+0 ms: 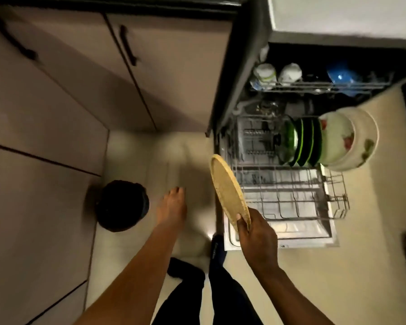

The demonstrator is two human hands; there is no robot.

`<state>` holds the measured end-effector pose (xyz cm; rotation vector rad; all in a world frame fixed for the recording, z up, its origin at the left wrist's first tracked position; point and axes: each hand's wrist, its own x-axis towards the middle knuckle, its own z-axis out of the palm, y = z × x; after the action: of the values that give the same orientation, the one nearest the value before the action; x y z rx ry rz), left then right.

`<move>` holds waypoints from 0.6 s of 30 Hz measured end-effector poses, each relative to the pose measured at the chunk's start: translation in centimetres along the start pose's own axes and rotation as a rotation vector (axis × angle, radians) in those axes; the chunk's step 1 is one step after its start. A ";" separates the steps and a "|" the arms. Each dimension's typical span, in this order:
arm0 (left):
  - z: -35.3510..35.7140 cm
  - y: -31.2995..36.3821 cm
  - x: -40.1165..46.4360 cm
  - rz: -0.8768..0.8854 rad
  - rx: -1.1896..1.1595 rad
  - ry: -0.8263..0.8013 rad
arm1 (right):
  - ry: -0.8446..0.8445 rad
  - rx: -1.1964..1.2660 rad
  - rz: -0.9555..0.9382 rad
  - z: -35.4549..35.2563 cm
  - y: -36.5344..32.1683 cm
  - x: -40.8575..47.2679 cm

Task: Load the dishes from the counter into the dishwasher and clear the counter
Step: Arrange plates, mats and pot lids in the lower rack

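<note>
Right hand (pixel 258 240): pinches plate (pixel 229 191) by its rim, edge-on, to slot into rack (pixel 291 202).
Left hand (pixel 172 205): blurred; cannot tell.

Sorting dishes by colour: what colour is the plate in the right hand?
Tan, speckled round plate; head view.

Plates (pixel 307 141) stand in the lower rack (pixel 291 198), cups (pixel 277 73) above.

Bare forearms, sleeveless; dark trousers (pixel 223 292); bare feet.
</note>
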<state>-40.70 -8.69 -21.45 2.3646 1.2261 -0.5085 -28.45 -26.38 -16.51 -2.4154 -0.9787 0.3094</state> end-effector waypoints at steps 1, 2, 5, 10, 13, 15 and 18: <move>1.1 1.7 1.1 0.018 -0.006 -0.029 | 0.027 -0.009 0.025 -0.2 1.6 0.3; 2.1 3.3 2.2 0.035 -0.018 -0.050 | 0.057 -0.019 0.038 -0.4 2.9 0.8; 5.2 7.2 6.2 0.095 -0.047 -0.098 | 0.135 -0.023 0.109 0.0 6.8 3.2; 10.9 11.6 14.3 0.297 -0.061 -0.090 | 0.227 -0.014 0.123 3.9 12.9 9.6; 14.7 13.7 18.5 0.399 -0.023 -0.108 | 0.252 -0.048 0.064 7.3 16.3 13.6; 17.0 14.8 20.9 0.426 0.030 -0.131 | 0.221 -0.058 0.067 9.3 18.0 16.2; 20.2 15.5 23.5 0.446 0.088 -0.176 | 0.159 -0.097 0.090 12.3 20.0 19.7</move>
<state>-17.55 -11.53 -47.05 2.4996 0.5835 -0.6111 -7.47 -20.20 -37.96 -2.5321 -0.8348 0.1011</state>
